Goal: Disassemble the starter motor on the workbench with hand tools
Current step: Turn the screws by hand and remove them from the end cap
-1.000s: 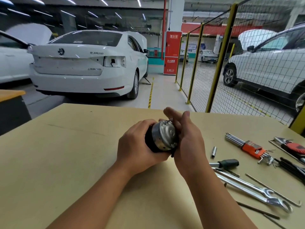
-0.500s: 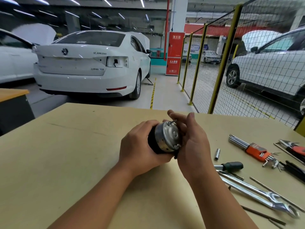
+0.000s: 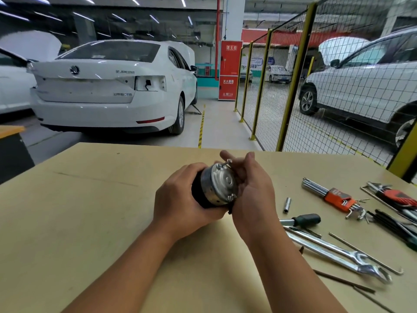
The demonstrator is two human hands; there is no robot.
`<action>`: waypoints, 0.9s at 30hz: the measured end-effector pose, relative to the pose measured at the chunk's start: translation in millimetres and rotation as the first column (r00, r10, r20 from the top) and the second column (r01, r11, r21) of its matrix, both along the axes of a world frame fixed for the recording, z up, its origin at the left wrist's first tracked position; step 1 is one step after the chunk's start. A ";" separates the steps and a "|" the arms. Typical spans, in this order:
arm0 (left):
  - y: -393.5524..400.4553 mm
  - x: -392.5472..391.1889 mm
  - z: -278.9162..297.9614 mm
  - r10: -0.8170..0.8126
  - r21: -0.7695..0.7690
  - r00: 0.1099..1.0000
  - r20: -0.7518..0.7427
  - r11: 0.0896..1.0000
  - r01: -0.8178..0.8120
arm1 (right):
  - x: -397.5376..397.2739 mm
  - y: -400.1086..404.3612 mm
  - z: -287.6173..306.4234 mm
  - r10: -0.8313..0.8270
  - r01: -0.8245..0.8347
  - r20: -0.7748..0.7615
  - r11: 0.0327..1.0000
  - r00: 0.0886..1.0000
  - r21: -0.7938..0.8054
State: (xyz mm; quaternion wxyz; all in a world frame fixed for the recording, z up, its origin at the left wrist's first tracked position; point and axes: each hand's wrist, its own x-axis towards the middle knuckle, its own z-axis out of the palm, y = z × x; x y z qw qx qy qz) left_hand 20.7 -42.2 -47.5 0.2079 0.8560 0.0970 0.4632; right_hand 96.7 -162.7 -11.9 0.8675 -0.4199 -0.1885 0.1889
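The starter motor [image 3: 217, 185], a black cylinder with a silver end cap, is held just above the tan workbench [image 3: 90, 222], cap facing me. My left hand [image 3: 180, 199] grips its black body from the left. My right hand [image 3: 252, 190] sits at the cap's right side, and its fingertips pinch a thin through bolt [image 3: 225, 163] that sticks out of the cap's upper edge. A second bolt head [image 3: 232, 197] shows at the cap's lower right.
Tools lie to the right: a small socket [image 3: 287, 204], a screwdriver [image 3: 302, 220], two long spanners [image 3: 338, 254], an orange hex key set [image 3: 336, 196], red-handled pliers [image 3: 397, 196], thin rods [image 3: 365, 253]. Beyond the bench's far edge stand parked cars and a wire fence.
The upper bolt has come further out of the end cap between my right fingertips. My left hand keeps its grip, and the view has shifted slightly.
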 end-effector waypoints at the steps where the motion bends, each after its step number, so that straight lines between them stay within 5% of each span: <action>1: -0.3 0.1 -0.1 -0.001 -0.003 1.000 0.000 1.000 0.001 | -0.1 -1.0 -0.2 0.013 -0.014 0.011 1.000 1.000 0.003; 27: -1.9 -1.5 0.3 -0.022 0.005 1.000 0.007 1.000 0.022 | 2.6 2.5 -9.0 -0.014 0.024 -0.087 0.992 0.996 0.120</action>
